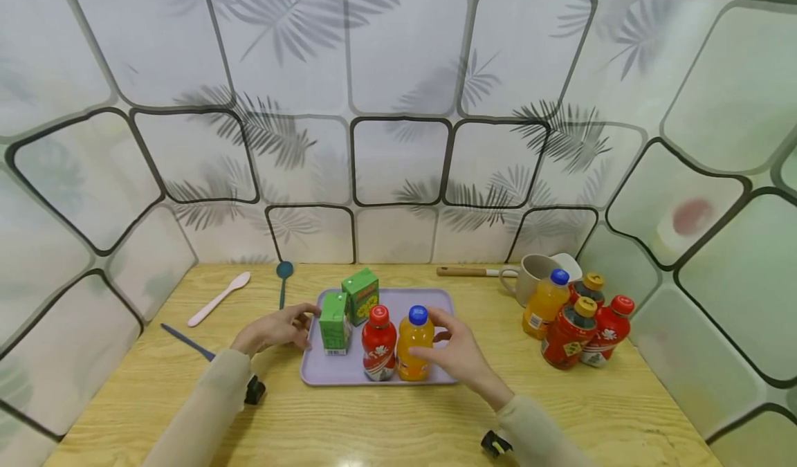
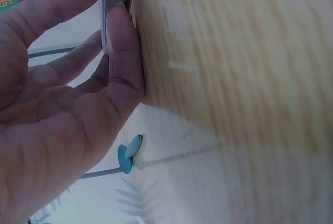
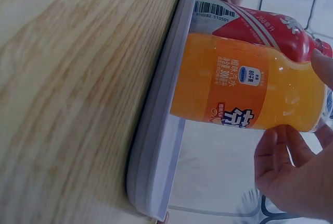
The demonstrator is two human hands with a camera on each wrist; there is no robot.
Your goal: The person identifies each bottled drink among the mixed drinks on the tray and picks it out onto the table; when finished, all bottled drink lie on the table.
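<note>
Wood-grained tabletop (image 1: 349, 425), round-cornered tray (image 1: 411, 298), curvy orange bottle (image 1: 411, 340)

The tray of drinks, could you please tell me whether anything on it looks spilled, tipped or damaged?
Nothing stands out: the red bottle, orange bottle and two green cartons stand upright on the tray, no spill or damage visible.

A: What stands behind the table (image 1: 349, 418)?

B: A pale back wall (image 1: 401, 52), patterned with rounded squares in grey and black outline (image 1: 353, 162), and grey palm fronds (image 1: 274, 135) printed across them.

A: And at the sides?

B: A left wall (image 1: 68, 176) and a right wall (image 1: 703, 273) carry similar squares. The right one looks faintly green, with a blurred reddish patch (image 1: 692, 216).

A: The table itself?

B: Light yellowish wood with visible grain, reaching the back wall. The light is soft, with a small glare (image 1: 351, 463) at the near side.
</note>
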